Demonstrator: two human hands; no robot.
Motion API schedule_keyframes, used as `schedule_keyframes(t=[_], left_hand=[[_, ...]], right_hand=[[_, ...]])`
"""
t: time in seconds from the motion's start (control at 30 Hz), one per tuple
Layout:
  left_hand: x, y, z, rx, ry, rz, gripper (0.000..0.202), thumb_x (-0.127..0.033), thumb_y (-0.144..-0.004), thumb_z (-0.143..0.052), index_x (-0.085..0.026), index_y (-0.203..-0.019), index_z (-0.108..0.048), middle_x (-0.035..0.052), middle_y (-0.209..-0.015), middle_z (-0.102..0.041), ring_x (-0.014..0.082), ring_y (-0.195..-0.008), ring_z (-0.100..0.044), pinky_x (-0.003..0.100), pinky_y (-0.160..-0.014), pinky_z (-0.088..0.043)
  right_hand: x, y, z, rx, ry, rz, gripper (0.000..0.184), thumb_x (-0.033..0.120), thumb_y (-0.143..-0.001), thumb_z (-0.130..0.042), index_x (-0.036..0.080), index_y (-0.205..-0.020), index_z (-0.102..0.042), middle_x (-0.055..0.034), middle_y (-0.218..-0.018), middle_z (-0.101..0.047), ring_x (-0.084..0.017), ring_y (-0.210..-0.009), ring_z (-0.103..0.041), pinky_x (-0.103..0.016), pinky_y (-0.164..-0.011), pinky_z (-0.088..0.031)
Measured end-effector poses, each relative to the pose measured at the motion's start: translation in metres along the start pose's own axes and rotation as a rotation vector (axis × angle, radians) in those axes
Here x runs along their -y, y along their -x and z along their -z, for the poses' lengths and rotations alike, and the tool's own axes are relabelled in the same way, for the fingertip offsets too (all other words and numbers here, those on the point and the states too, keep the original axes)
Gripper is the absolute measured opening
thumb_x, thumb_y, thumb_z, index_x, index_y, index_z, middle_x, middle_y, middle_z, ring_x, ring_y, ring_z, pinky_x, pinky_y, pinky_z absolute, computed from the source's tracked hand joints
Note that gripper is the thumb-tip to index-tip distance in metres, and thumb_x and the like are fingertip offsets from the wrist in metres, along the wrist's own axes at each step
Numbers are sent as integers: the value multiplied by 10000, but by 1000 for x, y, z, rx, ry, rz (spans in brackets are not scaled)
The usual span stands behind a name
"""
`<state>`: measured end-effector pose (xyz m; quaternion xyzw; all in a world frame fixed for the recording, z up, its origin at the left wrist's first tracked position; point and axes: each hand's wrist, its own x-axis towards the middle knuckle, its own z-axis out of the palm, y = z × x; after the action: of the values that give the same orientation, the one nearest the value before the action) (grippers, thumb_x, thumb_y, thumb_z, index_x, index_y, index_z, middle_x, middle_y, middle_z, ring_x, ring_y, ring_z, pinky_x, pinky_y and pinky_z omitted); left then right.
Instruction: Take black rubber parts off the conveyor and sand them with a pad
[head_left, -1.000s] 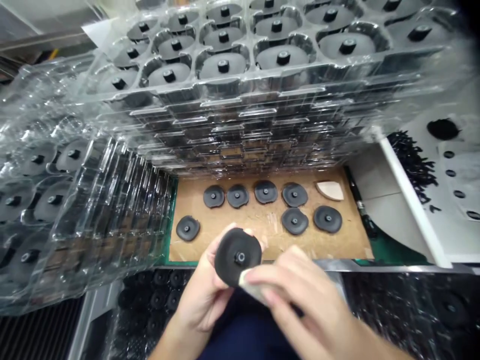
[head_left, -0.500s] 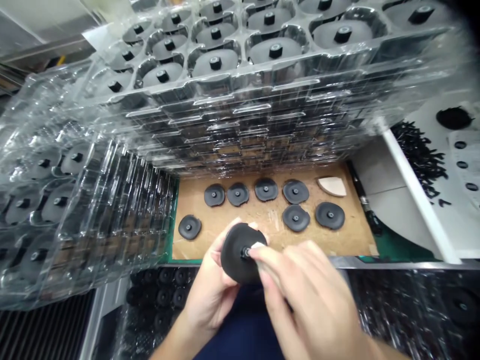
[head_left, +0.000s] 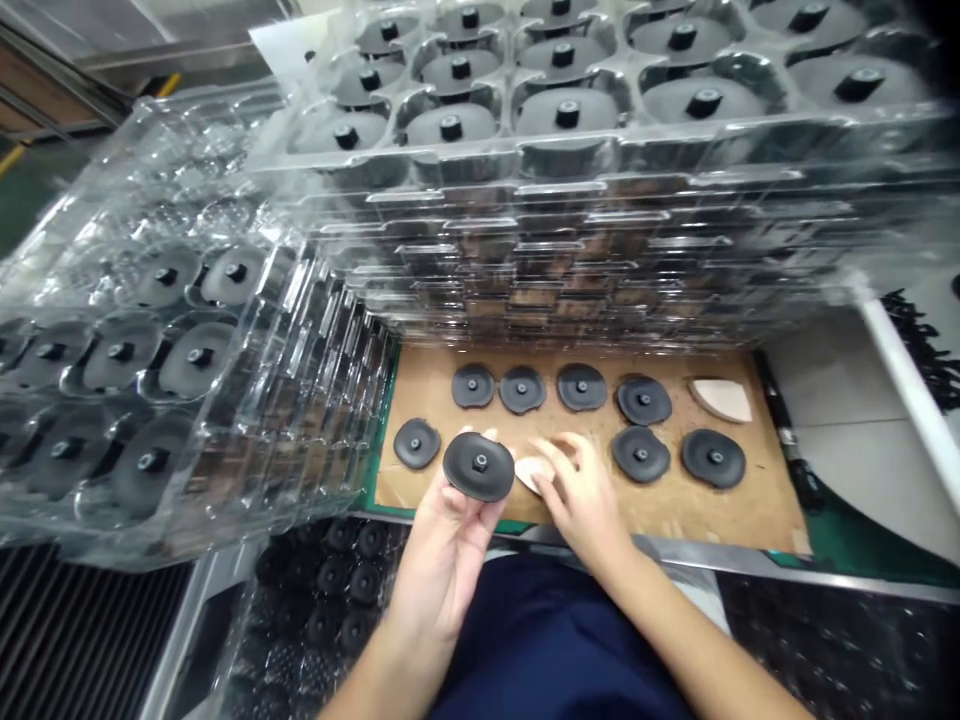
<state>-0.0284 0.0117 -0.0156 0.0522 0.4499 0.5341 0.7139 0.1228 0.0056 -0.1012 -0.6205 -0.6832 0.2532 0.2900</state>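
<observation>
Black disc (head_left: 463,475) in left hand (head_left: 448,545), pale pad (head_left: 529,470) in right hand (head_left: 586,497).

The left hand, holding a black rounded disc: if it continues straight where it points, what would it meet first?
Probably another black rounded disc, second from left in the far row on the brown cardboard sheet. The left hand might also pass above; its height is unclear.

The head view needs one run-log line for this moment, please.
left hand: holds dark disc; right hand: holds pale pad; cardboard: more dark discs, second pale piece; beyond: stacked clear trays
</observation>
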Motion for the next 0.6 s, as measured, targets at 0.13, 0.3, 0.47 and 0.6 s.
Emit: schedule_keyframes(t=[0.13, 0.3, 0.47, 0.6], left_hand=[[-7, -1, 9, -14, 17, -67, 684, -339, -579, -833, -269, -1218, -599, 78, -1240, -651, 276, -1122, -613, 388, -1015, -458], [-11, -3, 15, -6, 42, -107, 529, -313, -599, -830, -229, -1092, -656, 75, -1181, -672, 272, -1122, -608, 377, -1008, -456], [-13, -2, 18, -22, 49, -140, 517, -286, -625, -815, -226, -1105, -633, 82, -1215, -643, 295, -1127, -599, 451, -1018, -445], [-13, -1, 20, -32, 45, -153, 480, -266, -649, -799, -231, -1097, -632, 75, -1216, -645, 273, -1121, -602, 416, -994, -468]], right_hand=[[-5, 17, -10, 6, 79, 33, 331, 326, -896, -513, 159, -1170, -593, -167, -1145, -573, -306, -1086, -541, -497, -896, -477], [-9, 5, -6, 33, 128, 95, 309, 346, -915, -454, 172, -1074, -654, -145, -1083, -600, -263, -993, -586, -418, -838, -510], [-8, -33, -8, 60, 146, 42, 342, 365, -940, -407, 168, -944, -687, -119, -939, -617, -236, -852, -612, -385, -783, -502], [2, -57, 0, 167, 71, 38, 233, 311, -909, -462, 188, -878, -657, -71, -857, -659, -213, -823, -628, -339, -758, -504]])
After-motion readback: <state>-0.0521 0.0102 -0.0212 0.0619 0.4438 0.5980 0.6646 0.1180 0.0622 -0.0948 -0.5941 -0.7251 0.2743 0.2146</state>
